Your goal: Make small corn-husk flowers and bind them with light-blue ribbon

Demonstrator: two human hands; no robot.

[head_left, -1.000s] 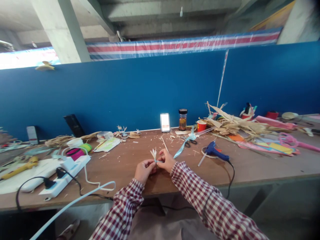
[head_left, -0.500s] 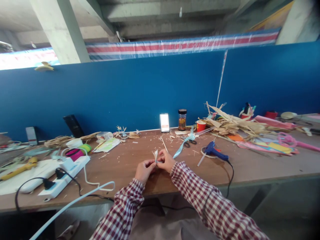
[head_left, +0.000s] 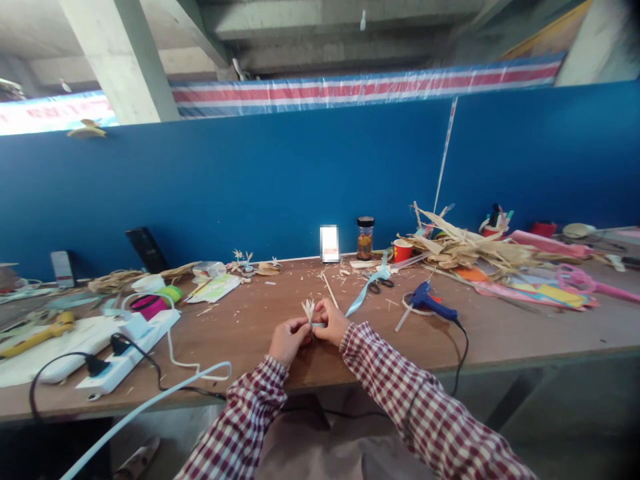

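Observation:
My left hand point(head_left: 289, 340) pinches the base of a small pale flower point(head_left: 309, 309), which looks made of dried husk and stands upright with its petals spread. My right hand point(head_left: 331, 323) is closed on a narrow light-blue strip point(head_left: 318, 325) that reaches across to the flower's base. Both hands are close together above the front of the table; the stem's lower end is hidden. Just beyond my right hand lies a thin pale stick point(head_left: 329, 289). To its right, a light-blue ribbon point(head_left: 361, 300) lies against black-handled scissors point(head_left: 381, 287).
A blue glue gun point(head_left: 433, 303) with a cord lies right on the brown table point(head_left: 240, 340). Behind are a lidded jar point(head_left: 365, 240), a red cup point(head_left: 402, 251) and a husk pile point(head_left: 470, 243). A white power strip point(head_left: 133, 350) with cables lies left.
The flower has turned between my fingers, showing its petals broader. More of the light-blue strip shows between my hands. My arms have barely moved.

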